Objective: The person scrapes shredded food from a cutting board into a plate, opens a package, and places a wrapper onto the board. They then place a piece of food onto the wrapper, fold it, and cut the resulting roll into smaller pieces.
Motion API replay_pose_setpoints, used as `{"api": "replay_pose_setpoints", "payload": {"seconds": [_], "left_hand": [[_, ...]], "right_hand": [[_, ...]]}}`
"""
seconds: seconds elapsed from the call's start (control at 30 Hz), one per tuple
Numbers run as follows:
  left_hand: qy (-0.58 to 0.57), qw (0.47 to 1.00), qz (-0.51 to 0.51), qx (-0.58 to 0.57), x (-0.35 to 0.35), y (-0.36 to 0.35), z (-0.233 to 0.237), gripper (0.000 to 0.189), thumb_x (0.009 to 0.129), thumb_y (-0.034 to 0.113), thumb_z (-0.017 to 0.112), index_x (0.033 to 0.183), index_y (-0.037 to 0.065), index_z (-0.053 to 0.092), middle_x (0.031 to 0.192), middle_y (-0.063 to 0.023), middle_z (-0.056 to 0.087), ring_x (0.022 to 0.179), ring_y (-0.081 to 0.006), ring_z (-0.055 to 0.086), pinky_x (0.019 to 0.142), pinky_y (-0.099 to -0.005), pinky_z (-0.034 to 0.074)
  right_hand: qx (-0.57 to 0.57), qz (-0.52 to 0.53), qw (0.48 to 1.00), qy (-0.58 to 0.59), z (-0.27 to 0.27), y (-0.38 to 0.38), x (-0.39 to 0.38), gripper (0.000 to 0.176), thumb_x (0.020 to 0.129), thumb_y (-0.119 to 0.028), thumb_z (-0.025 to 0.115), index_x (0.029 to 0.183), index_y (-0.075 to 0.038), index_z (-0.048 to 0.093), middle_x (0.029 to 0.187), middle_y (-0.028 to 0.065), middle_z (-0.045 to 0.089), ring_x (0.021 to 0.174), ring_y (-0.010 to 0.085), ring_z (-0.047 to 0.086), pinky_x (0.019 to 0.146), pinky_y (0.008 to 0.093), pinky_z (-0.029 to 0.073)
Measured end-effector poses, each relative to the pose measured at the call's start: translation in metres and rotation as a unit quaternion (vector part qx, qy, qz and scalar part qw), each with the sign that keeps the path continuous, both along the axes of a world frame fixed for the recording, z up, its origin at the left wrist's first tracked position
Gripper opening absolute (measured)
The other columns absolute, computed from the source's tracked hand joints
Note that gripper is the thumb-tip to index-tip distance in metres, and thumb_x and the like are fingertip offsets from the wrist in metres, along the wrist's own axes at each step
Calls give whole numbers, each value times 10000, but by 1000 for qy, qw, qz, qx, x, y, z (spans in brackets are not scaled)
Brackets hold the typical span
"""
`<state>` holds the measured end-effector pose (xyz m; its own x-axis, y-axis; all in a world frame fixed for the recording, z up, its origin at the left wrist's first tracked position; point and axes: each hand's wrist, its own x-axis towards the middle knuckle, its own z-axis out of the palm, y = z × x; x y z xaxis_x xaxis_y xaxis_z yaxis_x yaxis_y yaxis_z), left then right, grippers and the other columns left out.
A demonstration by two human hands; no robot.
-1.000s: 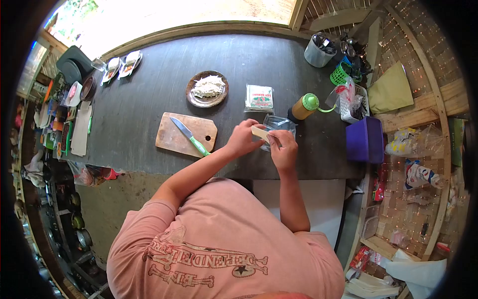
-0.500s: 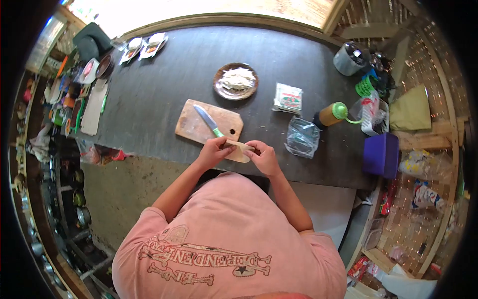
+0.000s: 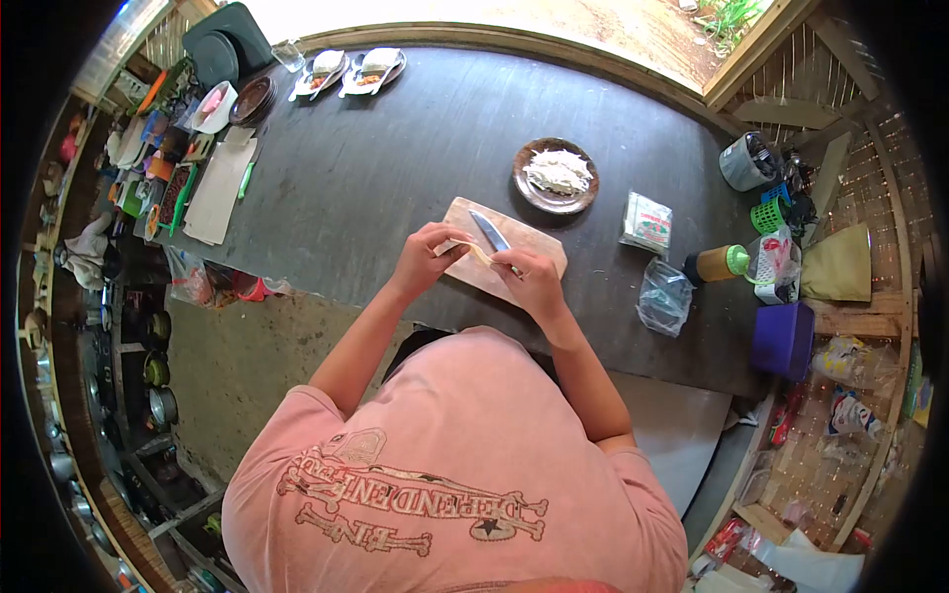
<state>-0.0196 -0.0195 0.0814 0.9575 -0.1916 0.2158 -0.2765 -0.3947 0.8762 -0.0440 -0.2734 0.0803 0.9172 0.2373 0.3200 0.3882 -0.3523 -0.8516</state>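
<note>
A thin pale sheet [image 3: 478, 252] is stretched between my two hands over the near-left edge of the wooden cutting board [image 3: 539, 241]. My left hand [image 3: 429, 259] pinches its left end, and my right hand [image 3: 531, 278] pinches the right end. On the board lies a knife [image 3: 489, 231], its blade pointing away; its handle is mostly hidden by my right hand. Beyond the board a brown plate [image 3: 524, 188] holds a heap of pale shreds [image 3: 560, 171]. A printed plastic packet [image 3: 647, 222] rests to the right of the plate.
Right of the board are a clear plastic bag [image 3: 664, 296], a green-capped bottle [image 3: 720, 263] and a purple container [image 3: 782, 340]. Two small dishes [image 3: 374, 71] stand at the far left. Cardboard [image 3: 219, 190] and a green knife [image 3: 247, 180] lie on the left.
The camera view has turned left, so the table items appear farther right. My hands have moved apart and left relative to the board, and the sheet is now stretched narrow between them.
</note>
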Motion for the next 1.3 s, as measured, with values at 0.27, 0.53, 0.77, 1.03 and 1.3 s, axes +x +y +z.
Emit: {"api": "replay_pose_setpoints", "payload": {"seconds": [0.27, 0.53, 0.77, 1.03, 1.3], "left_hand": [[-155, 967, -124, 162, 1, 62, -48, 144, 831, 113, 871, 957, 164, 825, 1124, 27, 804, 1152, -257, 728, 1006, -434, 579], [-174, 952, -167, 190, 8, 69, -43, 173, 856, 96, 829, 1010, 171, 803, 1130, 32, 791, 1141, -240, 744, 986, -427, 573], [-71, 979, -169, 85, 29, 46, -45, 202, 900, 43, 832, 1091, 75, 774, 1182, -83, 805, 1028, -312, 797, 898, -403, 653], [-152, 980, -115, 56, 18, 22, -50, 260, 852, -10, 809, 1093, 87, 785, 1207, -103, 776, 1043, -333, 775, 907, -451, 634], [-134, 983, -39, 121, 27, 28, -44, 365, 822, 69, 854, 1179, 105, 791, 1300, -107, 704, 1205, -342, 680, 1035, -487, 567]], "right_hand": [[-232, -57, 964, -118, -31, 36, -33, 74, 876, -114, 826, 933, -127, 781, 1030, -4, 796, 1056, 238, 728, 933, 449, 555], [-285, -148, 943, -91, -20, 48, -51, 202, 857, -129, 863, 1045, -133, 790, 1133, -4, 772, 1154, 258, 690, 1012, 462, 519], [-362, -255, 895, 50, -34, -2, -56, 376, 875, -167, 897, 1239, -150, 803, 1209, 23, 745, 1170, 285, 689, 1017, 487, 524], [-343, -291, 893, 11, -27, -20, -42, 387, 860, -153, 902, 1223, -98, 779, 1170, 94, 732, 1158, 351, 666, 1023, 488, 541], [-282, -115, 942, -140, -15, 10, 23, 471, 802, -164, 911, 1249, -108, 773, 1189, 80, 751, 1217, 336, 659, 1043, 484, 530]]}}
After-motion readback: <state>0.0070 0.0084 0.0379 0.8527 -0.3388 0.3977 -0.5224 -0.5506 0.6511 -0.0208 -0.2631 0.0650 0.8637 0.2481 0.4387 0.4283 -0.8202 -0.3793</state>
